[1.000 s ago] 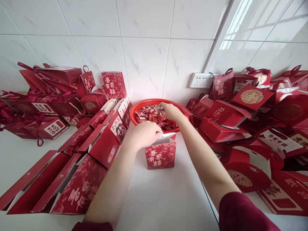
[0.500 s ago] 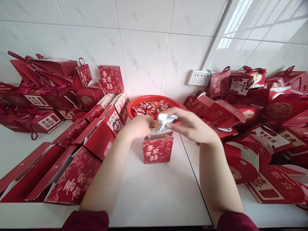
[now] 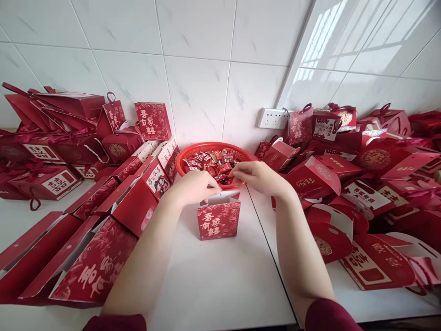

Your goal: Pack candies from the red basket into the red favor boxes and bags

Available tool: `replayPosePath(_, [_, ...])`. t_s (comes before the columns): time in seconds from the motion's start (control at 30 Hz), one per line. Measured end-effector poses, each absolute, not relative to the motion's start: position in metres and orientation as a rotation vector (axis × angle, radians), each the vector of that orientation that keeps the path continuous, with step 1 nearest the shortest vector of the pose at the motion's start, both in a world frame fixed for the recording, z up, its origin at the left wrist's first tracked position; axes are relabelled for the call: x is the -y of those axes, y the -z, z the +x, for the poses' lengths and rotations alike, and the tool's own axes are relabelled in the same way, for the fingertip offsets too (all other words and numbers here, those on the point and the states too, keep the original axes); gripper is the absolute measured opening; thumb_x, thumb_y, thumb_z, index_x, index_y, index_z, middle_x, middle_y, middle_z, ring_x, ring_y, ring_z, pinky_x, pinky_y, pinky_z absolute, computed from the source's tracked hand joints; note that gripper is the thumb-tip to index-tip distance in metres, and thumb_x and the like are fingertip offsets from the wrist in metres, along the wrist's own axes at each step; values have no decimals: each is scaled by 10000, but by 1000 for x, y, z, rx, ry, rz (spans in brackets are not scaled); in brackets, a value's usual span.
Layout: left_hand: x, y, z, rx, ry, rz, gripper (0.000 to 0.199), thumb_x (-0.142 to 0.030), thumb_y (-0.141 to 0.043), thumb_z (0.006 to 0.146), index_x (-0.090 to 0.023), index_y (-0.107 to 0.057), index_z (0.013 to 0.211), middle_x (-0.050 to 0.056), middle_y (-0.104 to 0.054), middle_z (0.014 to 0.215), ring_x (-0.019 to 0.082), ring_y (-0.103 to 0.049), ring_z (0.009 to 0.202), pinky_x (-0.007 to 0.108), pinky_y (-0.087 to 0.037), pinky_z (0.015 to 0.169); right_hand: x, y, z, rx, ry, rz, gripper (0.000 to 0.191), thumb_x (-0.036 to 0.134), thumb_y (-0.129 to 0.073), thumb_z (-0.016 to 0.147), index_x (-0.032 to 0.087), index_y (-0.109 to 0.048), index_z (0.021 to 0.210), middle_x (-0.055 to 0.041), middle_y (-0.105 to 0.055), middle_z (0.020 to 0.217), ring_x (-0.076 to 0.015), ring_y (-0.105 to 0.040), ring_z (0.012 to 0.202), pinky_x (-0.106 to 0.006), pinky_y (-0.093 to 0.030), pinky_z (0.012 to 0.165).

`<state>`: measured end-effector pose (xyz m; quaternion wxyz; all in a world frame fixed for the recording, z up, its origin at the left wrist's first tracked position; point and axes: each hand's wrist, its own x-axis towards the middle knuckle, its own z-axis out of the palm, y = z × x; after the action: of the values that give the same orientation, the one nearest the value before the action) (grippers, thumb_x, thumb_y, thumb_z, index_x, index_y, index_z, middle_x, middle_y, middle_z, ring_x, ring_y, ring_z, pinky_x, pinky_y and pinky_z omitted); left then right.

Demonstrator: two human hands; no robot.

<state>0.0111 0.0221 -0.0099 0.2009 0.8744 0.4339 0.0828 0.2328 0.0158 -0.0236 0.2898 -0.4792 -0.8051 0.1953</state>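
"What lies in the middle?"

"A red basket (image 3: 179, 162) of small wrapped packets (image 3: 212, 161), on a pale worktop (image 3: 220, 285) before a tiled wall (image 3: 196, 96). Everything else I'll place from that basket."

"Where is the box being handled?"

"The open box (image 3: 218, 221), red with pale lettering, stands upright just on the basket's near side, its top unclosed."

"And the person's hands?"

"The left hand (image 3: 198, 187) is at the basket's near left, bent over the open box's rear left edge and seemingly touching it. Its grip is curled and narrow; I cannot tell whether it pinches the card. The right hand (image 3: 258, 177) reaches over the basket's near right rim, fingertips bunched by the packets. That grip is narrow too; whether it holds a packet, I cannot tell."

"What surrounds them?"

"Left of the basket, rows of red boxes (image 3: 132, 207) with their tops open. Right of it, a jumbled heap of red cartons (image 3: 310, 181). Behind it to the right, a white socket strip (image 3: 273, 118)."
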Motion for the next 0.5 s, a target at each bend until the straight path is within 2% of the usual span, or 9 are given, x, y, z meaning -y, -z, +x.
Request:
replayPosePath(0.1, [-20, 9, 12, -1162, -203, 2436, 257, -303, -535, 793, -251, -784, 835, -16, -685, 596, 146, -614, 545, 245, -408, 648, -56, 39, 236, 1986, -310, -1510, 222, 203, -486, 870, 195, -698, 938, -32, -723, 943, -166, -638, 859, -260, -455, 774])
replayPosePath(0.23, [-20, 9, 11, -1151, -199, 2413, 262, -309, -527, 800, -244, -781, 790, -12, -704, 636, 142, -622, 539, 240, -410, 636, -111, 66, 216, 2260, -456, -1574, 312, 109, -563, 779, 219, -710, 1032, -28, -718, 1069, -170, -633, 966, -232, -455, 823])
replayPosePath(0.37, [-25, 12, 6, -1181, -207, 2364, 265, -340, -535, 805, -233, -777, 816, -4, -703, 641, 150, -642, 561, 233, -405, 613, -140, 85, 194, 2431, -668, -1584, 402, 69, -730, 579, 258, -755, 933, 1, -745, 969, -173, -659, 814, -219, -471, 695])
replayPosePath(0.5, [-29, 15, 3, -1161, -191, 2364, 284, -369, -517, 822, -247, -769, 868, 3, -712, 664, 149, -630, 545, 240, -400, 608, -141, 91, 191, 2403, -652, -1600, 248, 106, -730, 621, 204, -750, 848, -34, -741, 858, -177, -647, 766, -234, -461, 677])
